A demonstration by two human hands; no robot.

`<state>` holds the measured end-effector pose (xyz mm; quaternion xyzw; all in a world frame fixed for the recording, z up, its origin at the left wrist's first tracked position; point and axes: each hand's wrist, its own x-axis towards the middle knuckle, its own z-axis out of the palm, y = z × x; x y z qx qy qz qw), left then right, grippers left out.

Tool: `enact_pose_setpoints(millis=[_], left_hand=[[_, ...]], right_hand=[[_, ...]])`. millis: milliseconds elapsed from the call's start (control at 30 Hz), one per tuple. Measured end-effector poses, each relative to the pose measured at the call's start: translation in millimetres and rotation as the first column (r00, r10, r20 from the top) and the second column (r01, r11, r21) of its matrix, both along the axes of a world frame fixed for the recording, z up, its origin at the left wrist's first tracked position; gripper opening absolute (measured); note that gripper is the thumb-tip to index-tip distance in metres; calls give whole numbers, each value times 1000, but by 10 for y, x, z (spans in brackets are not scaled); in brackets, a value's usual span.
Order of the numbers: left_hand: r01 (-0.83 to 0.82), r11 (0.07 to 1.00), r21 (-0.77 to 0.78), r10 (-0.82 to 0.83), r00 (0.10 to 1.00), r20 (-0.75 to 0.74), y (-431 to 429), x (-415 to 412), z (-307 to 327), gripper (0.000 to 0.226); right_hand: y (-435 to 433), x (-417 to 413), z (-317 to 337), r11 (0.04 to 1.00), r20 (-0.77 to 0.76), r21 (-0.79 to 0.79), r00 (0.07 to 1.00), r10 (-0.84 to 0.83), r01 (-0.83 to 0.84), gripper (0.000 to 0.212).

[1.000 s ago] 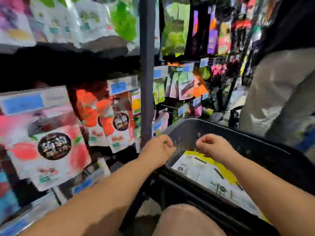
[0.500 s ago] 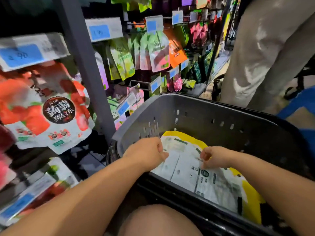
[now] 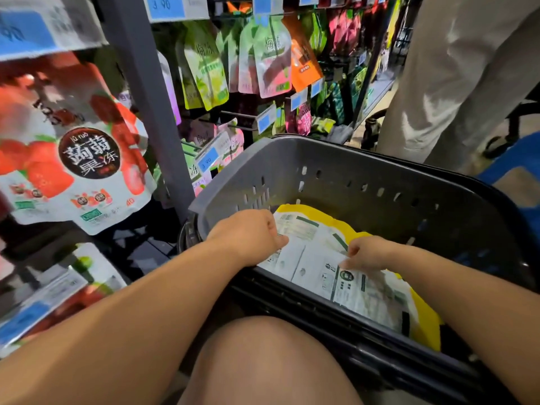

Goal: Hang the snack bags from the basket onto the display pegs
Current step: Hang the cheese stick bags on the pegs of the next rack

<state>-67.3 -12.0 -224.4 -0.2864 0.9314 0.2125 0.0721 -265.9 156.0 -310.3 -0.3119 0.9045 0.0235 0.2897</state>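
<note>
Head view, looking down into the grey basket point(image 3: 350, 173): snack bags point(image 3: 318, 258) lying flat on its floor, printed backs up, yellow edges showing. Left hand point(image 3: 248, 235) curled, fingertips nipping the left edge of the top one; right hand point(image 3: 371, 254) pinching the same pile between thumb and forefinger. Nothing lifted clear yet. Pegs point(image 3: 237, 114) on the rack well apart to the left, already hung with other pouches point(image 3: 271, 59). Looks like the pick-up stage only: lifting, carrying and hanging all to come.
</note>
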Motion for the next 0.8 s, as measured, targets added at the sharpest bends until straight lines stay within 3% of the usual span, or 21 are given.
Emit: enact_pose_setpoints(millis=[167,300,433,533,667,733,800], left_hand=[[5,1000,15,-5,1000,8,-4,-6,10,24],[5,1000,23,-5,1000,27,-13,-15,-6,25],[7,1000,10,-7,999,36,-9,-14,-6,25],[10,1000,2,-10,999,33,-11,-10,-5,24],[12,1000,-16,-11,1000,22,-11,-2,-9,25],[6,1000,-21,-6,1000,11,-14,2,-17,26],[-3,1000,-21,3,1000,6,-15,4,-15,27]], right_hand=[[-2,-83,-78,980,-59,-170,991,-118,106,24],[-22,-72,-56,909,-173,-347,937,-302,229,21],[-46,-60,-54,896,-295,-393,894,-337,208,19],[-71,-31,-52,889,-293,-395,885,-363,233,18],[-98,-11,45,804,-220,-525,868,-445,279,16],[-118,-32,27,839,-199,-494,910,-365,228,17],[-143,-7,3,921,-112,-334,962,-249,200,27]])
